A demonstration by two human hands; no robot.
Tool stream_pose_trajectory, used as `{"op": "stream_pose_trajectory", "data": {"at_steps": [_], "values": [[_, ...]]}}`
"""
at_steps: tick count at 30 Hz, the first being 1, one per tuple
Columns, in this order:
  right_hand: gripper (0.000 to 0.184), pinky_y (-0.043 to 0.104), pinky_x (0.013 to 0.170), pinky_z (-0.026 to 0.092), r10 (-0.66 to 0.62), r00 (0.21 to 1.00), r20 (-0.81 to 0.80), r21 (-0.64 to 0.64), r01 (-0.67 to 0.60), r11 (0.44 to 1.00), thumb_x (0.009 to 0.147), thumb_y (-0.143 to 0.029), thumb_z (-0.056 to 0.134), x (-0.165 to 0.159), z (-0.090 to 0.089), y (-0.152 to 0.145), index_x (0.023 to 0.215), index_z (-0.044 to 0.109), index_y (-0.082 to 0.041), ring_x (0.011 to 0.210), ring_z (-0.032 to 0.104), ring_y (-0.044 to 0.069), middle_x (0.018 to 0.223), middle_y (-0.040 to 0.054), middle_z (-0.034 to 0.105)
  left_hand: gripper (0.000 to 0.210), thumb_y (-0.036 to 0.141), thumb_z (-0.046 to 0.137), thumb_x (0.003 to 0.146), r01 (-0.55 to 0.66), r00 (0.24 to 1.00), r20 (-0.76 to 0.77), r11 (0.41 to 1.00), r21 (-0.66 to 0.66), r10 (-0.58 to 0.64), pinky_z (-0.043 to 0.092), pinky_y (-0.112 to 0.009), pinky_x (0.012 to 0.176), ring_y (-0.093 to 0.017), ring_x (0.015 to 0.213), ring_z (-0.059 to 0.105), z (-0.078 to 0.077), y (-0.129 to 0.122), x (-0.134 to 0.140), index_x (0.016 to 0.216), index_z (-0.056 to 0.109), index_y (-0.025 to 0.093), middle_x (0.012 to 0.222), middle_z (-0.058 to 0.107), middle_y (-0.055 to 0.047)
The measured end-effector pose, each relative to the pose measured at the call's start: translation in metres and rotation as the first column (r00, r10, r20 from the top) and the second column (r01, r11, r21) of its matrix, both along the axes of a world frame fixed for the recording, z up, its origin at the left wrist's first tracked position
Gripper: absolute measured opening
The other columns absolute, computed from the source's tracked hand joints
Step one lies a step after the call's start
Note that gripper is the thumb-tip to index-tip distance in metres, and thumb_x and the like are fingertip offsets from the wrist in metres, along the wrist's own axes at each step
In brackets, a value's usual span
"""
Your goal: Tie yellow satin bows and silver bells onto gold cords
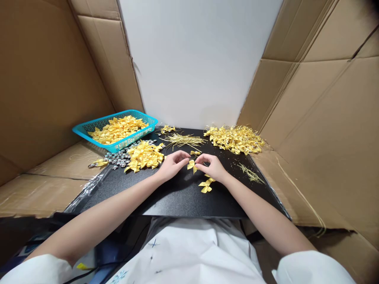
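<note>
A small yellow ribbon bow [192, 166] is held just above the black table between my two hands. The fingers of my left hand [175, 165] are pinched at the bow's left side. From the right, my right hand [212, 167] pinches the same bow with thumb and forefinger. A thin gold tie seems to run by the fingertips, too fine to follow. Just beyond the hands lies another yellow bow [195, 152]. More loose bows [205, 186] lie below my right hand, partly covered by it.
A blue basket [134, 139] of yellow bows stands back left. Before it lie silver bells [118, 158] and a bow pile [145, 156]. Gold ties [183, 139] lie at centre back, finished-looking bows [237, 140] back right, short ties [250, 173] at right. Cardboard walls [319, 98] flank the table.
</note>
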State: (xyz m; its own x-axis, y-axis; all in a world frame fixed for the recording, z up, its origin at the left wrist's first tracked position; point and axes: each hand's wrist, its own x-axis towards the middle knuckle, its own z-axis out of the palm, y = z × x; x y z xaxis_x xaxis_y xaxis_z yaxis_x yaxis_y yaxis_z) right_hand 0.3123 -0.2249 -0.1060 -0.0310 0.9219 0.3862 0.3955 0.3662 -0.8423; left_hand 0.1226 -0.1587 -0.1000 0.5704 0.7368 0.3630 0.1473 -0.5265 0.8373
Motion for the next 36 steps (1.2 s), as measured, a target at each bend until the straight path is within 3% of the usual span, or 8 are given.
{"op": "stream_pose_trajectory", "data": {"at_steps": [3, 5, 9, 13, 20, 25, 29, 36], "values": [[0.008, 0.03, 0.071, 0.049, -0.067, 0.998, -0.02, 0.026, 0.068, 0.997, 0.071, -0.024, 0.067, -0.002, 0.0, -0.001, 0.074, 0.062, -0.018, 0.067, 0.06, 0.015, 0.071, -0.0003, 0.066, 0.022, 0.038, 0.063, 0.079, -0.009, 1.0, -0.023, 0.955, 0.296, 0.016, 0.04, -0.023, 0.06, -0.011, 0.061, 0.048, 0.003, -0.006, -0.001, 0.082, 0.061, 0.017, 0.07, 0.057, 0.001], [0.01, 0.03, 0.071, 0.049, -0.082, 0.996, -0.027, 0.037, 0.083, 0.996, 0.071, -0.026, 0.068, -0.003, 0.0, -0.001, 0.074, 0.062, -0.018, 0.067, 0.06, 0.015, 0.072, 0.0002, 0.066, 0.024, 0.04, 0.066, 0.077, 0.071, 0.995, -0.097, 0.929, 0.362, -0.038, 0.042, -0.024, 0.062, -0.012, 0.064, 0.049, 0.002, -0.008, -0.001, 0.082, 0.06, 0.017, 0.072, 0.058, 0.0], [0.013, 0.032, 0.076, 0.049, -0.021, 1.0, -0.004, 0.044, 0.021, 0.999, 0.076, -0.031, 0.066, -0.004, -0.001, -0.002, 0.079, 0.062, -0.019, 0.074, 0.06, 0.017, 0.079, 0.0019, 0.067, 0.035, 0.045, 0.072, 0.071, 0.103, 0.987, -0.146, 0.963, 0.25, -0.067, 0.044, -0.026, 0.064, -0.014, 0.067, 0.052, -0.001, -0.009, 0.003, 0.09, 0.063, 0.016, 0.076, 0.061, -0.001], [0.014, 0.033, 0.08, 0.048, 0.055, 0.998, 0.033, 0.061, -0.057, 0.997, 0.08, -0.03, 0.063, -0.003, -0.001, -0.002, 0.09, 0.062, -0.02, 0.078, 0.06, 0.017, 0.082, 0.0011, 0.066, 0.034, 0.047, 0.059, 0.082, 0.083, 0.99, -0.12, 0.995, 0.05, -0.077, 0.04, -0.024, 0.06, -0.012, 0.062, 0.051, -0.001, -0.006, 0.004, 0.081, 0.065, 0.014, 0.071, 0.063, -0.001], [0.01, 0.037, 0.09, 0.044, -0.084, 0.975, 0.207, 0.272, 0.025, 0.962, 0.076, -0.023, 0.068, 0.004, 0.008, -0.003, 0.085, 0.063, -0.021, 0.097, 0.059, 0.022, 0.097, 0.0055, 0.066, 0.035, 0.045, 0.056, 0.083, 0.124, 0.99, -0.057, 0.989, -0.075, -0.128, 0.043, -0.025, 0.07, -0.013, 0.071, 0.054, 0.001, -0.001, 0.003, 0.067, 0.059, 0.014, 0.073, 0.062, 0.0], [0.003, 0.031, 0.076, 0.048, 0.031, 0.978, 0.205, 0.111, -0.054, 0.992, 0.078, -0.023, 0.066, 0.003, 0.006, -0.004, 0.078, 0.066, -0.019, 0.073, 0.063, 0.017, 0.077, 0.0016, 0.068, 0.03, 0.043, 0.054, 0.084, 0.144, 0.984, -0.091, 0.984, -0.104, -0.154, 0.043, -0.025, 0.067, -0.013, 0.068, 0.053, -0.004, 0.002, 0.004, 0.077, 0.06, 0.014, 0.073, 0.06, 0.0], [0.004, 0.03, 0.072, 0.048, 0.024, 0.976, 0.217, 0.055, -0.037, 0.998, 0.075, -0.022, 0.068, 0.001, 0.003, -0.004, 0.076, 0.067, -0.018, 0.069, 0.062, 0.016, 0.074, 0.0008, 0.069, 0.023, 0.034, 0.054, 0.085, 0.169, 0.98, -0.129, 0.978, 0.123, -0.153, 0.042, -0.024, 0.063, -0.012, 0.066, 0.051, -0.005, 0.002, 0.001, 0.1, 0.057, 0.017, 0.084, 0.062, -0.001], [0.003, 0.029, 0.071, 0.048, 0.019, 0.968, 0.25, 0.028, -0.027, 0.999, 0.074, -0.017, 0.067, 0.001, 0.002, -0.003, 0.076, 0.067, -0.018, 0.067, 0.061, 0.015, 0.071, 0.0001, 0.068, 0.009, 0.025, 0.052, 0.087, 0.225, 0.946, -0.313, 0.874, 0.43, -0.089, 0.04, -0.025, 0.067, -0.014, 0.07, 0.051, -0.004, 0.004, -0.003, 0.085, 0.058, 0.019, 0.077, 0.06, -0.001]]}}
